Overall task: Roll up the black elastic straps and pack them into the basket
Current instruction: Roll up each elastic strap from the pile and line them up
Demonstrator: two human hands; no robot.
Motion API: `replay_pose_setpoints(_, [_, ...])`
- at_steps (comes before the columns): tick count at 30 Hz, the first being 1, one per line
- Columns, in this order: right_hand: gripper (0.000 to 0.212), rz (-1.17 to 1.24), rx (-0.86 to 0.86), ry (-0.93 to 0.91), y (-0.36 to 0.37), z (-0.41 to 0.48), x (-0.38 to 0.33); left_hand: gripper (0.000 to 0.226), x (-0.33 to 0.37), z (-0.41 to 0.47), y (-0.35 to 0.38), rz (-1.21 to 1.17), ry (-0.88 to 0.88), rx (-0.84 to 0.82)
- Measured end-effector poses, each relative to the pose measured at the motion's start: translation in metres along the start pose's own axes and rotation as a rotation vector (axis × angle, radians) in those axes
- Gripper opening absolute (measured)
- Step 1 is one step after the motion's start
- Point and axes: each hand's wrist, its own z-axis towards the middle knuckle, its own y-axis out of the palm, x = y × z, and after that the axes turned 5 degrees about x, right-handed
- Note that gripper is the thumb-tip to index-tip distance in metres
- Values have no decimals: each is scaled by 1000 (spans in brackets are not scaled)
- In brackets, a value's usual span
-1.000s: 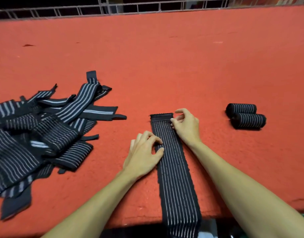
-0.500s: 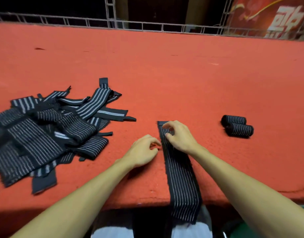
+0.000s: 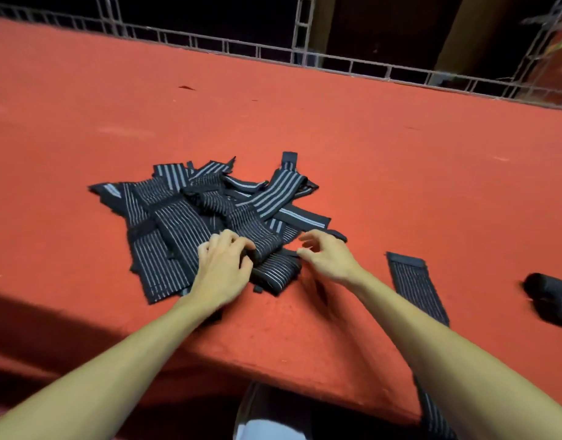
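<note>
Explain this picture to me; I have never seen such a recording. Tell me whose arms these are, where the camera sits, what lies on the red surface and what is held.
There is no machine here: the two bare arms belong to a person, and the one camera is worn on that person's head, looking forward and down. On the red surface lies a loose pile of black striped straps. The left hand curls its fingers on a folded strap at the pile's near edge. The right hand hovers beside it, fingers loosely bent, holding nothing. To the right one flat strap hangs over the near edge, and two rolled straps lie at the picture's border. No basket is in view.
</note>
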Motion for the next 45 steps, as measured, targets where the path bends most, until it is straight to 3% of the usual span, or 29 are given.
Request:
replay_pose_setpoints(2, [37, 31, 4, 33, 16, 9, -7, 25, -10, -5, 7, -95, -46, -33])
replay_pose_setpoints(6, [37, 95, 44, 139, 41, 26, -12, 47, -11, -8, 11, -139, 26, -24])
replay_pose_setpoints(10, [20, 191, 98, 156, 49, 32, -12, 44, -13, -7, 8, -180, 29, 1])
replay_pose_setpoints(20, [24, 599, 227, 34, -14, 6, -14, 37, -1, -8, -2, -261, 8, -68])
replay_pose_setpoints(22, [24, 543, 279, 70, -27, 0, -4, 33, 10, -10, -5, -278, 58, -43])
replay_pose_setpoints(25, [15, 272, 302, 95, -49, -11, 14, 31, 31, -11, -4, -292, 176, -8])
replay_pose_setpoints(27, [7, 72, 273, 73, -65, -24, 28, 28, 46, -8, -1, -281, 229, 18])
replay_pose_setpoints(30, [14, -115, 168, 142, -79, -40, 49, 25, 59, -2, 6, -225, 243, 56])
replay_pose_setpoints(34, [11, -293, 19, 254, -93, -61, 88, 27, 70, -5, 30, -91, 227, -75])
replay_pose_setpoints(38, [18, -376, -27, 330, -95, -73, 112, 24, 64, -11, 51, 37, 216, -229])
replay_pose_setpoints(42, [24, -577, 72, 107, -85, -67, 107, 31, 60, -18, 60, 68, 237, -169])
replay_pose_setpoints(45, [18, -513, 48, 36, -68, -54, 81, 42, 60, -16, 63, 40, 253, -140])
